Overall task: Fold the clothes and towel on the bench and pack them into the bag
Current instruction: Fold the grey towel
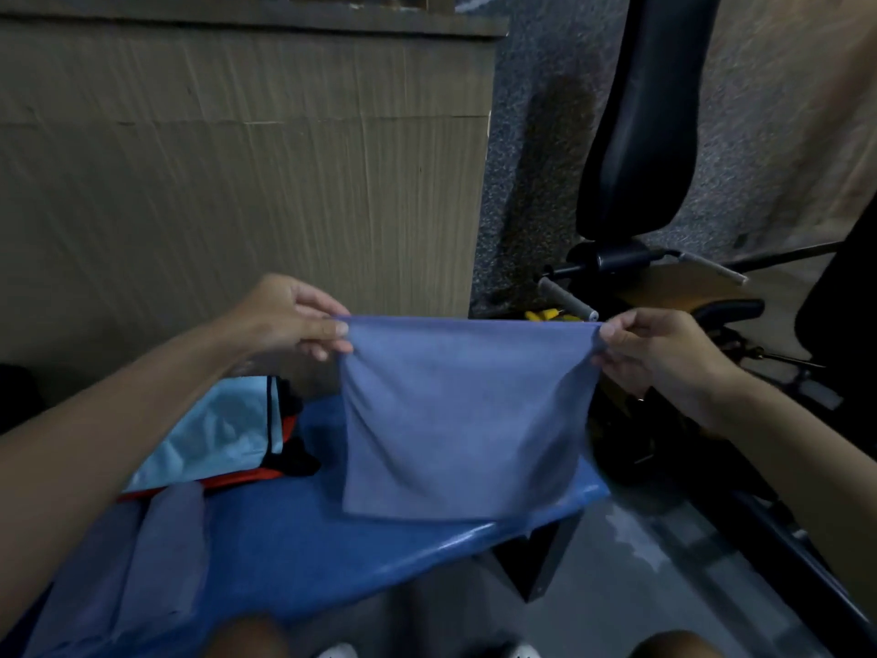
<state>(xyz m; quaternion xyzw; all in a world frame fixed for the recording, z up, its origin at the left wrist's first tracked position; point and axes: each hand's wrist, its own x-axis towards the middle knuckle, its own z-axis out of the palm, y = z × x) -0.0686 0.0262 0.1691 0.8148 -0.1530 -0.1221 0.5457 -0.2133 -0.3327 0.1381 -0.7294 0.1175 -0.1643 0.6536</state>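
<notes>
Hanging at the centre of the frame, a grey-blue towel (467,415) is stretched by its top corners: the left hand (289,318) pinches one corner, the right hand (659,353) pinches the other. Its lower edge reaches the blue bench (303,539). At lower left lie folded grey clothes (156,558), with a light-blue bag (213,434) just above them.

towel (467,415): plain grey-blue | bench (303,539): bright blue | bag (213,434): light blue, black and red trim | folded cloth (161,562): grey-blue | wall panel (237,159): tan, vertically ribbed
</notes>
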